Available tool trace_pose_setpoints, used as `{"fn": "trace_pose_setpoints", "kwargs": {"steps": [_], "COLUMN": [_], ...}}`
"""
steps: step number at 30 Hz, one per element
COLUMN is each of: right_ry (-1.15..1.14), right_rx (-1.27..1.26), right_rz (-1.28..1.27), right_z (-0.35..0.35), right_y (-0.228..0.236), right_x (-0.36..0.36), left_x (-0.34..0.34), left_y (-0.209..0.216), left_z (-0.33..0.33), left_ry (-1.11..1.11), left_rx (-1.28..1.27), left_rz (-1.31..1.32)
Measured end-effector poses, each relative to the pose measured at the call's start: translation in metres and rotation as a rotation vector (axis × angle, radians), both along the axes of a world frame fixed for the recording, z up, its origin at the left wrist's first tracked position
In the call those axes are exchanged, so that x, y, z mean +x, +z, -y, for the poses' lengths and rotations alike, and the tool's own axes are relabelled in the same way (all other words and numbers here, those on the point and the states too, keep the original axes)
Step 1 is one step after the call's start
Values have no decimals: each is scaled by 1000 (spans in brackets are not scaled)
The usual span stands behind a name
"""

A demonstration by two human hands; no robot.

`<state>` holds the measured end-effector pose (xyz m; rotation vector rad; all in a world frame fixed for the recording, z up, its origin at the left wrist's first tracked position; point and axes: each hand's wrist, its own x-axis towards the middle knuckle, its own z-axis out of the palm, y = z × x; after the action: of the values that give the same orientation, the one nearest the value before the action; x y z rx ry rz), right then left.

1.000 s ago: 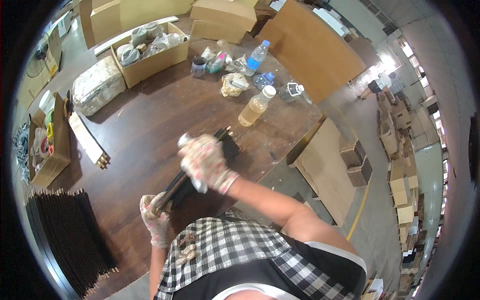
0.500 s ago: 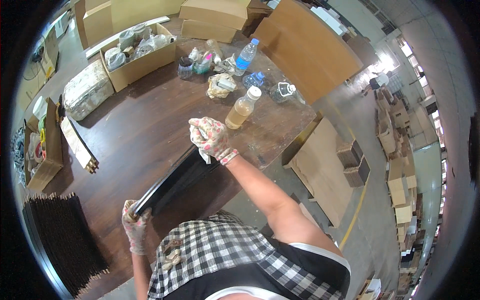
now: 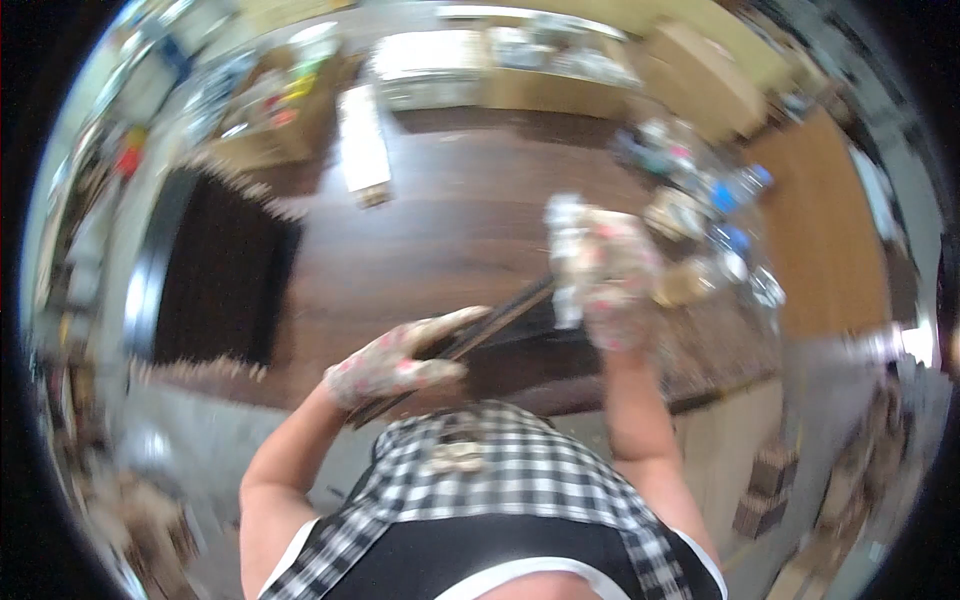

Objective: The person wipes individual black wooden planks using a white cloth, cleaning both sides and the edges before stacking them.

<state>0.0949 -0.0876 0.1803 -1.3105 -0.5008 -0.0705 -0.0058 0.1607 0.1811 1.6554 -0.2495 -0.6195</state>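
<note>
A long, narrow dark strip (image 3: 518, 305) slants over the near edge of the brown table, its lower end close to my apron. My left hand (image 3: 385, 368), in a white glove with pink dots, is open around the strip, which passes between its spread fingers and thumb. Toward the strip's far end, my right hand (image 3: 615, 260), in a matching glove, is closed on a crumpled white cloth (image 3: 566, 245). The strip's upper end meets this cloth; motion blur hides whether the cloth wraps it.
A stack of dark strips (image 3: 215, 270) lies at left. Behind it are a box of supplies (image 3: 265, 150), a pale long piece (image 3: 362, 145), a wrapped bundle (image 3: 428, 75) and a carton of bags (image 3: 560, 90). Several bottles, including a blue-labelled bottle (image 3: 740, 190), stand or lie at right.
The view has swung left, so the table's things appear further right. My left hand has loosened from its grip on the strip's end and its fingers are spread. My right hand still holds the cloth.
</note>
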Motion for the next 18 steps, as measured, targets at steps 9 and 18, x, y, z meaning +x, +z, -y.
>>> {"fn": "trace_pose_setpoints", "kwargs": {"steps": [9,18], "right_ry": [-372,-329], "right_rx": [-135,-203], "right_rz": [58,-23], "right_z": [34,32], "right_y": [-59,-57], "right_x": [1,-12], "left_x": [-42,-22], "left_y": [-26,-151], "left_z": [-109,-181], "left_ry": [732,750], "left_rx": [1002,1722], "left_rz": [500,233]}}
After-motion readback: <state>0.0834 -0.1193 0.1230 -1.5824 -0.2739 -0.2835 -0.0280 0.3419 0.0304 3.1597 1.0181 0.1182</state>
